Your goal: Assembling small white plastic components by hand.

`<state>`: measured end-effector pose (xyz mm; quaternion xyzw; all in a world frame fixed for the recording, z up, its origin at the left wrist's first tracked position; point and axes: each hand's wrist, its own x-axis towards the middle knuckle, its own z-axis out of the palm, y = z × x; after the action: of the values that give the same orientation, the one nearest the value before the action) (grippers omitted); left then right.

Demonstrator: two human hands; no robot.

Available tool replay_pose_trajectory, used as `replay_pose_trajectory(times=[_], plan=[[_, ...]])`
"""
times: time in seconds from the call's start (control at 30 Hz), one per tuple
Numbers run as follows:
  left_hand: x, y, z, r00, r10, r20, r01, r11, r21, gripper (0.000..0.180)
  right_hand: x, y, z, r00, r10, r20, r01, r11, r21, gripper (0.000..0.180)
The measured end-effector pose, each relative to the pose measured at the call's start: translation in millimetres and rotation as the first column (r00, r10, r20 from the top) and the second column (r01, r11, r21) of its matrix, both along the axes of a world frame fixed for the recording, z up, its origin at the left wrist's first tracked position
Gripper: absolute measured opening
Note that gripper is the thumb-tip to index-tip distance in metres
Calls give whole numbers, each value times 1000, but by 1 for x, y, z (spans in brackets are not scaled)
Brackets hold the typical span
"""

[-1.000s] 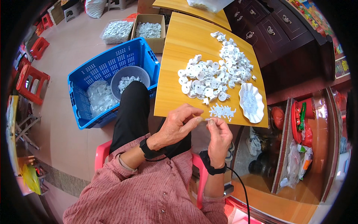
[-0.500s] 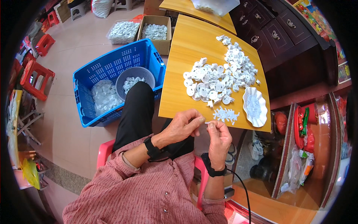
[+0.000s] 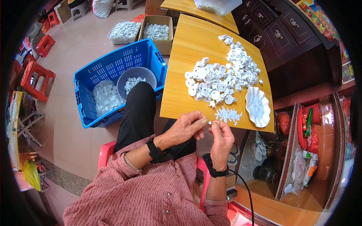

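Two hands meet just off the near edge of the yellow wooden table (image 3: 188, 75): the left hand (image 3: 186, 128) and the right hand (image 3: 221, 137) each pinch with thumb and forefinger closed on a tiny white plastic piece (image 3: 210, 122) held between them, fingertips nearly touching. On the table just beyond lies a small scatter of tiny white bits (image 3: 228, 114), and past that a broad heap of round white plastic caps (image 3: 220, 77). Beside the heap sits a scalloped white dish (image 3: 258, 106) holding small pale pieces. To the left, on the tiled floor, a blue perforated crate (image 3: 113, 67) holds a clear bag of white parts and a grey round basket (image 3: 136, 77) with more caps. Farther off, a cardboard box (image 3: 157, 30) and a clear tray (image 3: 124, 32) are both filled with white parts.
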<state>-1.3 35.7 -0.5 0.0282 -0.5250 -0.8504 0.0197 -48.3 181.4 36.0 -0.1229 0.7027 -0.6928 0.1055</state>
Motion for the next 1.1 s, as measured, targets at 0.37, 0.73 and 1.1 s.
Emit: replay_pose_trajectory(times=[0.37,0.73,1.1], plan=[[-1,-3,4,1000,12,14,-11,997,-71,26,2,-1,7,991,105,-86,-95,988,118,7],[-37,-42,11,720,440,-537,-648,149,-747,24,2,1,3,995,79,-58,-70,986,148,6],[-38,-45,8,829,386,-405,-467,79,-880,29,2,0,3,984,65,-167,-33,981,190,4]])
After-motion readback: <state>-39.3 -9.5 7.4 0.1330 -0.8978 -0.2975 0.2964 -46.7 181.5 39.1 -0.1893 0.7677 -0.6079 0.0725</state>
